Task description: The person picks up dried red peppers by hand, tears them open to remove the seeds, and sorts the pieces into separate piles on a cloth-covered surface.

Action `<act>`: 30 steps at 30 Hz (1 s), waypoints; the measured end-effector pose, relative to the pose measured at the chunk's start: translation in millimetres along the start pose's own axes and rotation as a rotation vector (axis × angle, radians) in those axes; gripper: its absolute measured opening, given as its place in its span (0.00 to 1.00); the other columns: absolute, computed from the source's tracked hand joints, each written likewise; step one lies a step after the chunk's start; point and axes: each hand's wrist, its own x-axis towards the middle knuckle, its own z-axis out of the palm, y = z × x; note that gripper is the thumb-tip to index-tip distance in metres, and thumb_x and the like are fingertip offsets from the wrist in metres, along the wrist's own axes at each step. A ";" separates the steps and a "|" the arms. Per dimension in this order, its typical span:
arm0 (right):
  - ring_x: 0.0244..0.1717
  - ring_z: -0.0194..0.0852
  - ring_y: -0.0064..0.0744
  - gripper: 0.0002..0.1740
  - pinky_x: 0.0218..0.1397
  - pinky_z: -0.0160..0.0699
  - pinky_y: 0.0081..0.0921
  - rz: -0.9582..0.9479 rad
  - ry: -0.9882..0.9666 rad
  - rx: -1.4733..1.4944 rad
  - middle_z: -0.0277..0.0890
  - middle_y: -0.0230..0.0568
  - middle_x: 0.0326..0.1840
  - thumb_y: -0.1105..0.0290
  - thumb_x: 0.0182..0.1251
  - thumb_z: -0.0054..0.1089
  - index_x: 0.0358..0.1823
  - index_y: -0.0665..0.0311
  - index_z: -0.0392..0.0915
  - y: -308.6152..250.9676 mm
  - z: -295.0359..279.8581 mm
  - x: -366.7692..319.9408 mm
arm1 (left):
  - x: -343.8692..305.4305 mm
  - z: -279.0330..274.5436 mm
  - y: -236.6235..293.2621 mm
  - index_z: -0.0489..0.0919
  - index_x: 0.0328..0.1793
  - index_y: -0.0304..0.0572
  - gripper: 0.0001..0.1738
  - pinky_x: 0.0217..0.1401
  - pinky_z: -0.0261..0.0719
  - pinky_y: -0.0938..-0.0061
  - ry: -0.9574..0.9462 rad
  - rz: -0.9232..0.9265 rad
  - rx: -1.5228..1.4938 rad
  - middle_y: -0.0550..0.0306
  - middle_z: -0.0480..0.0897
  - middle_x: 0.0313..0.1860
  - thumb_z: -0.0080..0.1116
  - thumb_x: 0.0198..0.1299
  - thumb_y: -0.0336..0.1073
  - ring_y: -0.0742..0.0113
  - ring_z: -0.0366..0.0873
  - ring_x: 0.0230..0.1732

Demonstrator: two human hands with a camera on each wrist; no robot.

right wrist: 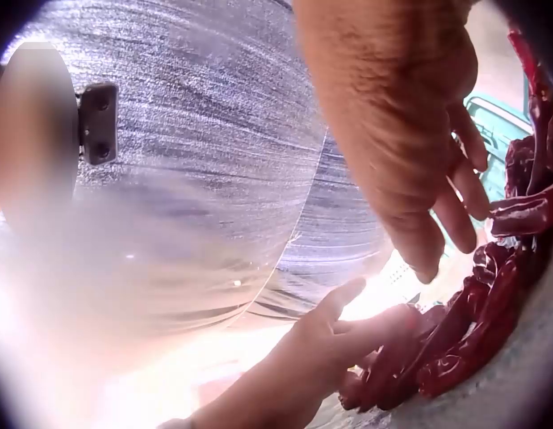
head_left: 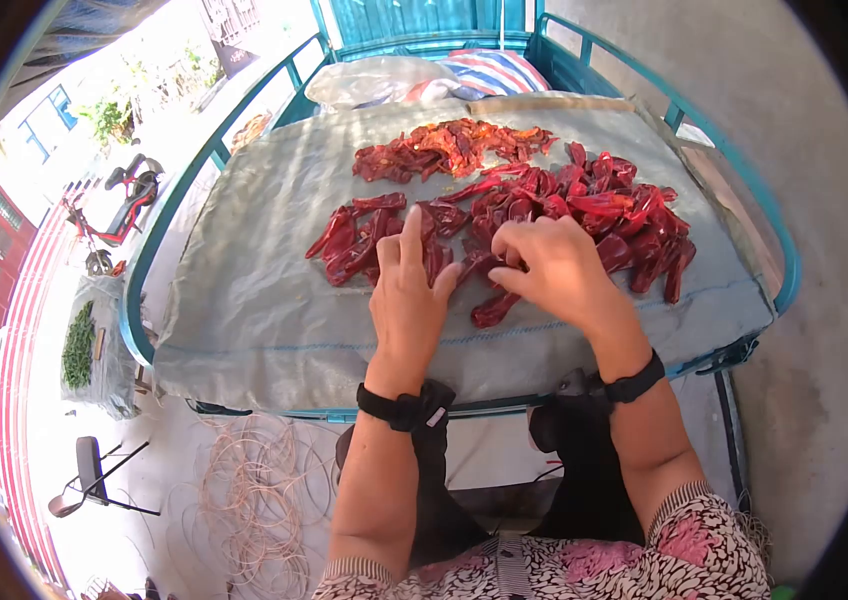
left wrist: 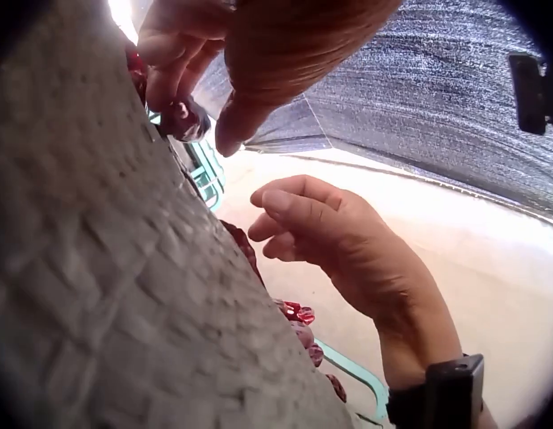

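Whole dried red chili peppers [head_left: 634,215] form a large pile on the right of the grey woven sheet [head_left: 244,300]. A smaller group of red peppers [head_left: 349,245] lies on the left. My left hand [head_left: 409,300] is over the right edge of that group, fingers extended and thumb apart; in the left wrist view a dark pepper [left wrist: 185,121] shows by its fingertips. My right hand [head_left: 559,265] hovers at the near edge of the large pile, its fingers loosely bent with nothing between them. Below it lies a single pepper [head_left: 494,310].
Flattened, lighter red peppers [head_left: 459,148] are spread farther back. Teal rails [head_left: 754,190] flank the cart bed, with stuffed sacks [head_left: 384,80] at its far end. Left of the cart are a scooter [head_left: 129,210], a folding stool [head_left: 92,470] and coiled strands [head_left: 259,500] on the ground.
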 end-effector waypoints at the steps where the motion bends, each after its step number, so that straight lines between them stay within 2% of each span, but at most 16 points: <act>1: 0.39 0.82 0.39 0.16 0.45 0.71 0.40 -0.010 -0.014 -0.045 0.84 0.34 0.34 0.58 0.53 0.75 0.36 0.55 0.79 -0.6 2.3 -1.8 | 0.1 1.1 1.2 0.78 0.69 0.48 0.34 0.48 0.80 0.63 -0.006 -0.011 -0.038 0.54 0.79 0.50 0.74 0.52 0.35 0.56 0.79 0.41; 4: 0.39 0.81 0.40 0.19 0.45 0.70 0.41 -0.037 -0.073 -0.209 0.83 0.34 0.34 0.55 0.49 0.75 0.38 0.56 0.80 2.1 10.2 -6.0 | -0.3 -0.2 0.2 0.80 0.65 0.50 0.35 0.51 0.79 0.62 -0.039 0.256 0.191 0.57 0.80 0.50 0.76 0.47 0.34 0.55 0.77 0.49; 7: 0.39 0.81 0.40 0.19 0.46 0.69 0.40 -0.074 0.009 -0.228 0.83 0.35 0.33 0.55 0.47 0.75 0.36 0.56 0.81 0.4 18.2 -7.8 | -3.9 -0.1 -6.5 0.82 0.61 0.50 0.30 0.55 0.79 0.62 -0.231 0.262 0.218 0.59 0.80 0.48 0.74 0.47 0.32 0.54 0.74 0.55; 8: 0.38 0.81 0.40 0.18 0.46 0.69 0.39 -0.082 0.022 -0.254 0.82 0.35 0.33 0.56 0.46 0.75 0.35 0.56 0.80 0.1 21.4 -8.1 | -3.7 2.7 -11.2 0.83 0.58 0.49 0.26 0.55 0.79 0.60 -0.174 0.293 0.214 0.59 0.81 0.47 0.71 0.49 0.29 0.53 0.76 0.53; 11: 0.37 0.80 0.39 0.16 0.46 0.69 0.39 -0.104 0.051 -0.315 0.82 0.36 0.31 0.58 0.46 0.74 0.33 0.56 0.80 1.8 28.8 -8.0 | -1.0 4.8 -12.6 0.83 0.57 0.48 0.23 0.55 0.79 0.59 -0.035 0.138 0.264 0.58 0.81 0.46 0.68 0.52 0.28 0.52 0.77 0.52; 12: 0.36 0.80 0.39 0.15 0.45 0.69 0.39 -0.110 0.055 -0.322 0.81 0.37 0.31 0.59 0.46 0.74 0.33 0.56 0.80 3.0 30.5 -7.2 | -0.3 2.9 -13.2 0.82 0.58 0.44 0.24 0.52 0.80 0.58 -0.043 0.120 0.288 0.53 0.79 0.48 0.66 0.51 0.26 0.49 0.78 0.53; 13: 0.35 0.80 0.39 0.14 0.44 0.69 0.39 -0.117 0.058 -0.328 0.81 0.37 0.30 0.60 0.47 0.73 0.33 0.56 0.81 3.6 31.2 -6.1 | -0.3 2.9 -13.9 0.81 0.59 0.44 0.25 0.52 0.80 0.58 -0.028 0.101 0.229 0.52 0.79 0.49 0.67 0.51 0.27 0.49 0.78 0.53; 15: 0.34 0.80 0.40 0.11 0.42 0.71 0.40 -0.064 0.168 -0.273 0.80 0.38 0.29 0.63 0.50 0.71 0.33 0.57 0.80 4.0 26.9 -0.3 | -0.1 3.8 -16.0 0.80 0.61 0.44 0.27 0.52 0.80 0.58 0.006 0.055 0.112 0.50 0.78 0.50 0.67 0.52 0.27 0.48 0.78 0.55; 19: 0.34 0.80 0.46 0.07 0.39 0.74 0.43 0.019 0.369 -0.026 0.81 0.41 0.30 0.67 0.58 0.66 0.34 0.60 0.79 2.2 9.8 8.5 | 3.7 0.6 -9.2 0.77 0.67 0.45 0.33 0.60 0.77 0.60 0.150 0.293 0.162 0.50 0.77 0.60 0.69 0.51 0.26 0.49 0.77 0.56; 20: 0.39 0.82 0.49 0.06 0.42 0.78 0.43 0.059 0.318 0.111 0.82 0.45 0.35 0.68 0.65 0.63 0.38 0.63 0.80 -2.2 4.3 7.5 | 4.0 -1.5 -4.0 0.77 0.68 0.46 0.35 0.60 0.77 0.60 0.151 0.342 0.166 0.50 0.77 0.61 0.69 0.49 0.25 0.50 0.77 0.56; 22: 0.40 0.83 0.50 0.08 0.44 0.79 0.40 0.013 0.218 0.284 0.83 0.48 0.38 0.67 0.68 0.62 0.42 0.64 0.81 -2.5 10.1 6.6 | 5.1 -4.9 7.0 0.76 0.70 0.46 0.38 0.62 0.76 0.61 0.154 0.444 0.173 0.52 0.78 0.63 0.71 0.47 0.25 0.51 0.77 0.56; 24: 0.41 0.83 0.50 0.11 0.45 0.79 0.37 -0.014 0.117 0.486 0.83 0.51 0.39 0.66 0.72 0.60 0.48 0.66 0.80 -6.2 12.8 9.0 | 6.6 0.7 -0.9 0.76 0.71 0.47 0.41 0.61 0.76 0.62 0.067 0.494 0.147 0.53 0.80 0.62 0.73 0.45 0.25 0.52 0.77 0.55; 25: 0.41 0.83 0.50 0.11 0.44 0.79 0.36 0.040 0.087 0.531 0.83 0.51 0.39 0.66 0.72 0.60 0.48 0.66 0.80 -10.1 10.6 9.4 | 6.1 2.4 -4.0 0.76 0.71 0.48 0.42 0.61 0.77 0.62 0.023 0.521 0.133 0.54 0.81 0.61 0.73 0.44 0.25 0.53 0.77 0.55; 26: 0.40 0.83 0.49 0.11 0.44 0.79 0.36 0.093 0.059 0.574 0.82 0.51 0.39 0.66 0.72 0.60 0.49 0.66 0.80 -14.1 7.3 10.1 | 5.0 3.0 -6.2 0.76 0.71 0.48 0.39 0.59 0.78 0.62 0.023 0.497 0.127 0.53 0.84 0.55 0.73 0.48 0.27 0.52 0.78 0.53; 27: 0.40 0.83 0.49 0.12 0.43 0.78 0.35 0.145 0.032 0.616 0.82 0.51 0.39 0.66 0.72 0.61 0.49 0.66 0.79 -15.9 5.8 10.6 | 4.4 3.0 -6.3 0.76 0.70 0.48 0.37 0.57 0.78 0.62 0.030 0.432 0.130 0.53 0.84 0.54 0.72 0.50 0.29 0.52 0.79 0.52; 30: 0.41 0.83 0.44 0.13 0.45 0.77 0.37 0.204 0.266 0.597 0.83 0.47 0.38 0.64 0.69 0.65 0.48 0.64 0.81 -4.0 16.4 14.7 | 0.7 1.6 -5.2 0.76 0.70 0.47 0.32 0.53 0.80 0.60 0.074 0.229 0.153 0.50 0.83 0.51 0.70 0.56 0.35 0.50 0.81 0.51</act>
